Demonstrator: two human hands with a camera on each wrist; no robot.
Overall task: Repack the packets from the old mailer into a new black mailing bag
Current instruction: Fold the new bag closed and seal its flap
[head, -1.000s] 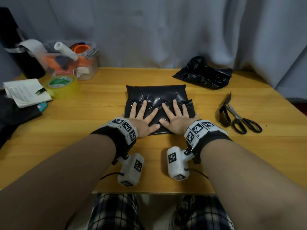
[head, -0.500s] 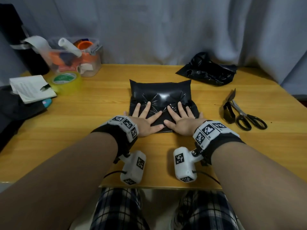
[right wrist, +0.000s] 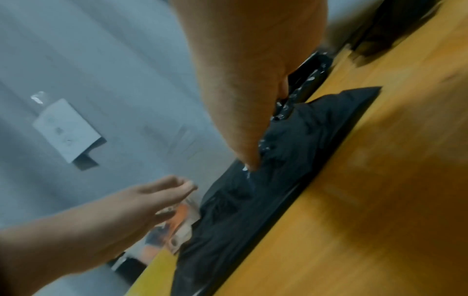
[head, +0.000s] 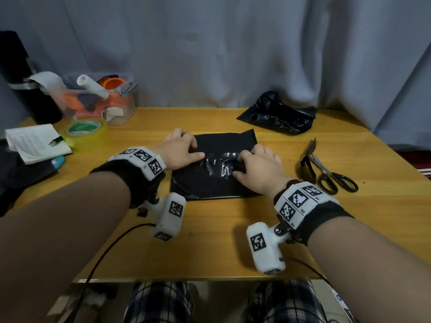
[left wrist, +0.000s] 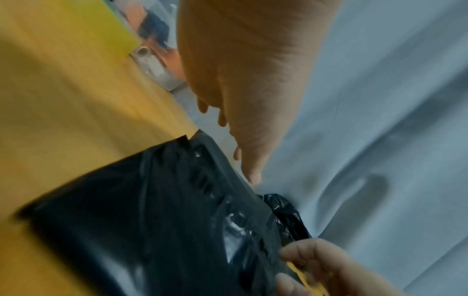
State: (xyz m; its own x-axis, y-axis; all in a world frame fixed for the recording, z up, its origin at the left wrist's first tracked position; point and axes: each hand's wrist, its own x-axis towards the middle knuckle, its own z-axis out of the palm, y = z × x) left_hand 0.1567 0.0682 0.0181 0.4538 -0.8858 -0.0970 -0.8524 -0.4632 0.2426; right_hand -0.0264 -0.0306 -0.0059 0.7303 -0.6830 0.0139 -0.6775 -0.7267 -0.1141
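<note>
The new black mailing bag (head: 217,183) lies flat and filled in the middle of the wooden table (head: 233,241). My left hand (head: 189,148) hovers at the bag's far left corner. Its fingers are loosely bent and hold nothing, as the left wrist view (left wrist: 243,160) and the right wrist view (right wrist: 172,190) show. My right hand (head: 249,162) grips the bag's right side, with the thumb pressed into the plastic (right wrist: 250,164) and the fingers curled at the edge (left wrist: 303,254). The old mailer (head: 277,115) lies crumpled at the back right. No packets show.
Scissors (head: 331,176) lie open right of the bag. At the back left stand a clear box of supplies (head: 98,101), a yellow tape roll (head: 84,129), a paper booklet (head: 35,143) and a black cylinder (head: 21,78). A grey curtain hangs behind the table.
Both hands lay flat side by side on the bag's near half. They have since moved apart. The left is now off the bag at its far left corner, and the right grips its right side.
</note>
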